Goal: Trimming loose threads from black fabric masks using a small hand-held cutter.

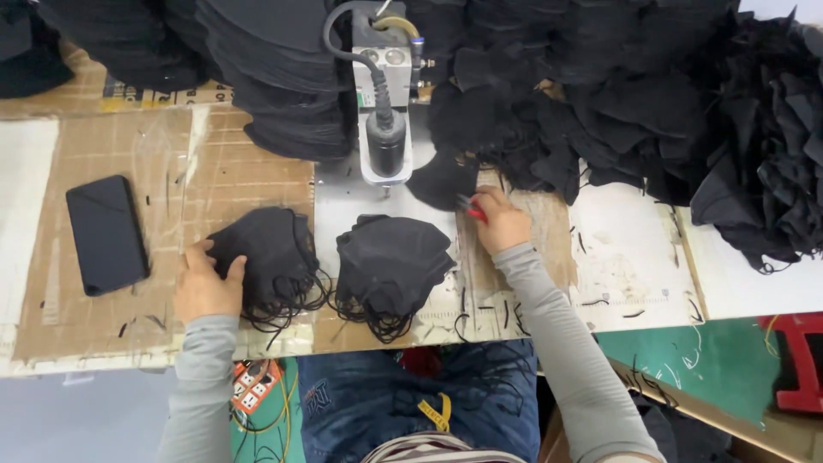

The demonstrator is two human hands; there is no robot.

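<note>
My left hand (206, 287) rests on the left side of a stack of black face masks (270, 257), fingers curled over its edge. A second stack of black masks (394, 261) sits just right of it, ear loops trailing toward the table edge. My right hand (500, 220) holds a small red tool (470, 208) and touches a single black mask (441, 180) lying under the machine head (386, 141), a metal press with a black cylinder and grey hose.
A black phone (105, 233) lies on cardboard at the left. Tall stacks of black masks (283, 77) stand at the back; a big loose heap of masks (669, 111) fills the back right. A power strip (254, 386) sits below the table edge.
</note>
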